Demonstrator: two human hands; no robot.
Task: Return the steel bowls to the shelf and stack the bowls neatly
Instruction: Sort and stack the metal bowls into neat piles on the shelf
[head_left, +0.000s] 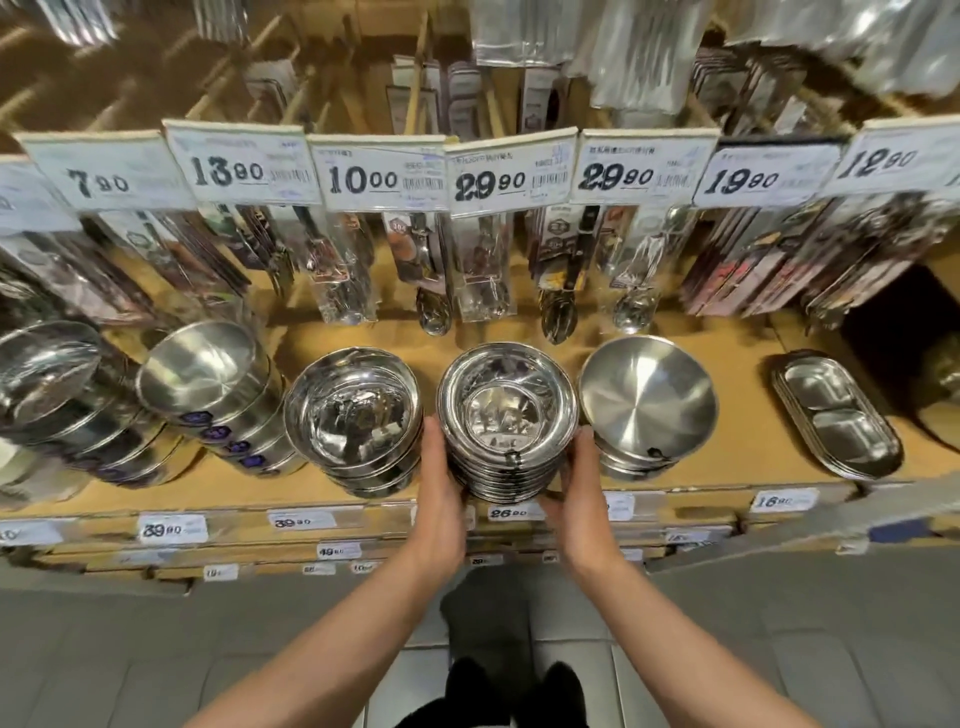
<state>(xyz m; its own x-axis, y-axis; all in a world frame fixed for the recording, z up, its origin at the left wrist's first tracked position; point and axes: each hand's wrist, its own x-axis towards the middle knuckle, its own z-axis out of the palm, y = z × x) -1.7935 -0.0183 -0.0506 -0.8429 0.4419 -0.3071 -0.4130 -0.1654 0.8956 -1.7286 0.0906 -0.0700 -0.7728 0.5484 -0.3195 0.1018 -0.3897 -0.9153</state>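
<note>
Here the shelf (727, 467) carries the stack of steel bowls (506, 426) near its front edge, squeezed between a neighbouring stack (353, 415) and a matte bowl (647, 397). The left hand (441, 483) and right hand (576, 488) clasp its sides, fingers apparently curled round (tips hidden). An uneven push could topple it forward.

Mirror-bright silver steel bowls (506, 415) sit on a tan cardboard-coloured shelf (748, 415) beside a duller brushed-grey bowl (647, 397) and bowls bearing dark purple stickers (208, 384), under white price tags (382, 174) printed in black digits, above grey floor tiles (130, 660).
</note>
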